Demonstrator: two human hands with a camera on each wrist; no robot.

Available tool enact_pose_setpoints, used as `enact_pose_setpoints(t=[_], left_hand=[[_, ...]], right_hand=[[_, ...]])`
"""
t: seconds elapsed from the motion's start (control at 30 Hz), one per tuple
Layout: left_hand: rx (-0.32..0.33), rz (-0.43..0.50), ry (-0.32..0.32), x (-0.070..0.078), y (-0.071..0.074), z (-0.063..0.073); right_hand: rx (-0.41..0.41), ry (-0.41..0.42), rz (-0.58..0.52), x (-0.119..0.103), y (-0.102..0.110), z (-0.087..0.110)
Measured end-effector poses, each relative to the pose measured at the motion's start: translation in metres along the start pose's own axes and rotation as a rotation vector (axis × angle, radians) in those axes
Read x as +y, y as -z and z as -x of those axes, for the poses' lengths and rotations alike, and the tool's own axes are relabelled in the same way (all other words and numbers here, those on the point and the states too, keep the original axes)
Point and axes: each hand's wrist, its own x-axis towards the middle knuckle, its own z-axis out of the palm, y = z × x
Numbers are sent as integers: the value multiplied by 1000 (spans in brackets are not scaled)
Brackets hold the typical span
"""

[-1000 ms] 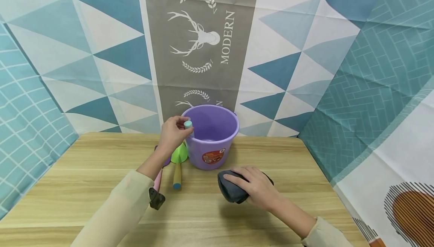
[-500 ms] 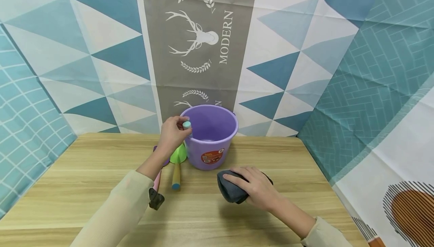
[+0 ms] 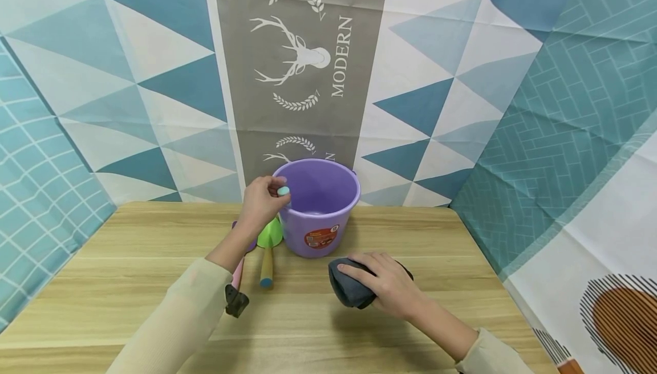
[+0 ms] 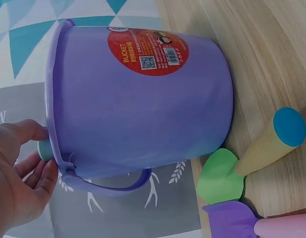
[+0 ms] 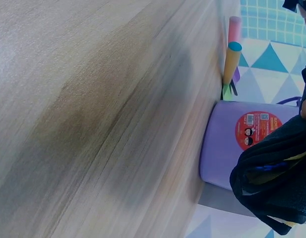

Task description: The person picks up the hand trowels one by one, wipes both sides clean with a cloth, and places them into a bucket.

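At the left rim of a purple bucket point(image 3: 297, 228), my left hand point(image 3: 262, 200) pinches a light teal round end point(image 3: 283, 191) between thumb and fingers. In the left wrist view this teal piece point(image 4: 45, 149) sits just inside the rim; whatever lies below is hidden by the bucket wall. My right hand point(image 3: 392, 283) grips a dark grey folded fabric bundle point(image 3: 349, 285) above the table, in front of the bucket and to its right. The right wrist view shows the bundle's folds point(image 5: 272, 183) with some yellow edging and a bit of blue inside.
A green toy shovel point(image 3: 270, 234) with a wood-coloured handle lies left of the bucket. Beside it is a purple shovel point(image 4: 232, 220) with a pink handle point(image 4: 286, 227), partly behind my left arm. A patterned backdrop point(image 3: 308, 32) rises behind the wooden table point(image 3: 436, 237).
The teal end has sunk slightly lower between my left fingers. My right hand and the fabric bundle stay where they were.
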Motion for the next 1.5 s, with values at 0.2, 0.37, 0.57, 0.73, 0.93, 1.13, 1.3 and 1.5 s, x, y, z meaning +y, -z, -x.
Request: enact_pose_setpoints(t=[0.2, 0.37, 0.57, 0.73, 0.93, 1.13, 1.3, 1.5], left_hand=[[-20, -4, 3, 0, 2, -1], [-37, 4, 13, -2, 4, 0], [-30, 37, -8, -4, 7, 3], [-6, 107, -12, -7, 10, 8], [18, 101, 20, -17, 15, 17], [16, 88, 79, -29, 22, 26], [6, 67, 116, -37, 27, 34], [10, 37, 123, -48, 34, 43]], right_hand=[[2, -6, 0, 0, 0, 0], [0, -4, -1, -1, 0, 0], [0, -2, -1, -1, 1, 0], [-4, 4, 1, 1, 2, -1], [-4, 7, 7, 1, 2, 0], [-2, 4, 9, 1, 2, 0], [-5, 1, 13, 1, 3, 0], [-2, -1, 14, 1, 4, -1]])
